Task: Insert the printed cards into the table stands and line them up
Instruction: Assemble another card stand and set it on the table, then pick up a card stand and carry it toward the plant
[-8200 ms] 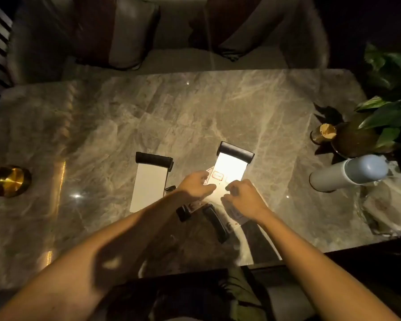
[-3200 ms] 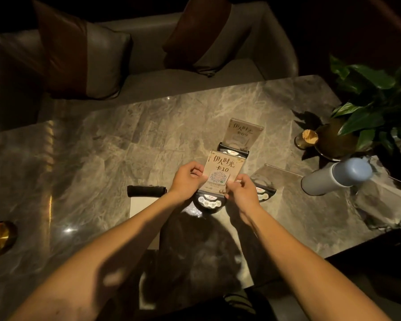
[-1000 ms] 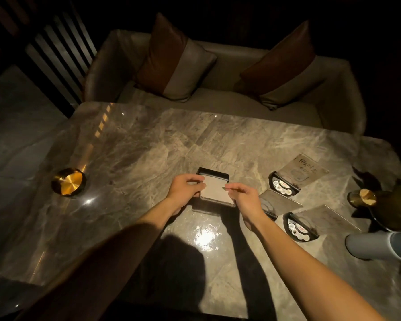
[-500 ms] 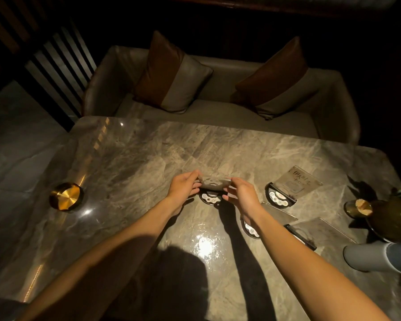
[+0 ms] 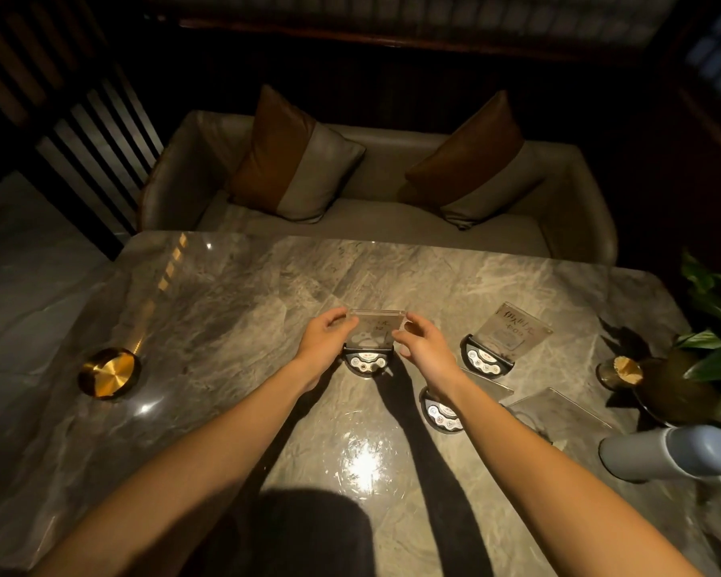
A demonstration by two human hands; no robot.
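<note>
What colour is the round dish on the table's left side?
Shiny gold: the round dish sits alone on the grey marble table, clearest in the head view.

left hand (image 5: 323, 341), right hand (image 5: 423, 347), arms outstretched; fingers pinching inward

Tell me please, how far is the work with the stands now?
Done: the far-right stand stands upright with its card in. In hand: the left hand and right hand grip the middle stand, upright on the table. Left: the near stand and the flat panel are not yet lined up.
</note>
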